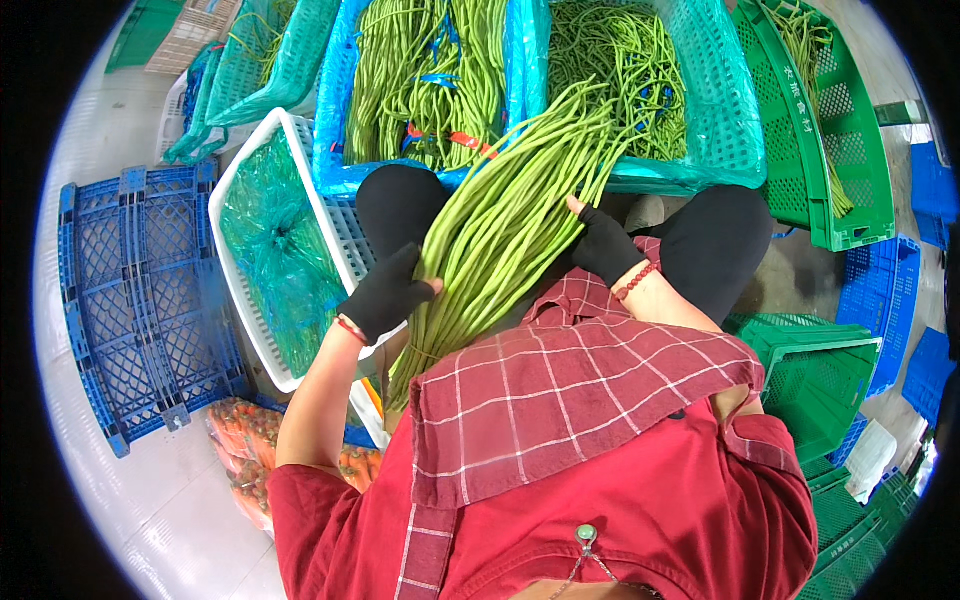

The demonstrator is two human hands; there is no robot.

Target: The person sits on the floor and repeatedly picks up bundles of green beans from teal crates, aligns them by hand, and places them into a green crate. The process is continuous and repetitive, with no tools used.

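Note:
A large bundle of long green yardlong beans [495,240] lies slantwise across my lap, with a thin tie round its lower end. My left hand [386,292], in a black fingerless glove, grips the bundle's left side. On its right side my right hand [607,240], gloved the same way, holds the beans with the thumb showing; its other fingers are hidden. The bundle's upper tips reach over a crate lined with teal plastic [724,97], which holds loose and tied beans [622,67]. Beside it, a blue-lined crate [330,112] holds more long beans [427,75] with blue and red ties.
At my left are a white crate [251,330] with a green plastic bag [285,255], a blue plastic pallet [150,300] and bagged carrots [244,442]. A green crate [862,187] with some beans stands at the upper right, above an empty-looking green crate [814,390].

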